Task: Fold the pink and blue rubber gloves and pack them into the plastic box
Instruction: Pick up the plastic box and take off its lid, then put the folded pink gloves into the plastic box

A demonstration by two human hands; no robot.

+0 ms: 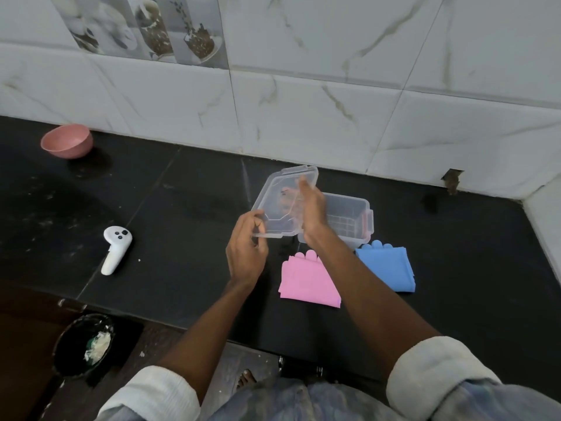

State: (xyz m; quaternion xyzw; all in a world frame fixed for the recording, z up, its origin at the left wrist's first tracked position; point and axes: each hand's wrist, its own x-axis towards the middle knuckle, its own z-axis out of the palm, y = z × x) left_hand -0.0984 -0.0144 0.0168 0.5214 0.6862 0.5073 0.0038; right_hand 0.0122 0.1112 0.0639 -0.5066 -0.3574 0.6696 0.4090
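No readable text, label or number anywhere; view perhaps too coarse.

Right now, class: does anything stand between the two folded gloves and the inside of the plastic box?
The clear lid is off the plastic box, held up to its left in both hands: left hand, right hand. The box mouth is open. The pink glove and blue glove lie just in front; only the right forearm crosses above the pink one.

White marble-look wall tiles [303,110] rise behind a black stone surface [182,208]; a decorative tile strip [145,28] shows cups. Brown floor [27,344] lies below.
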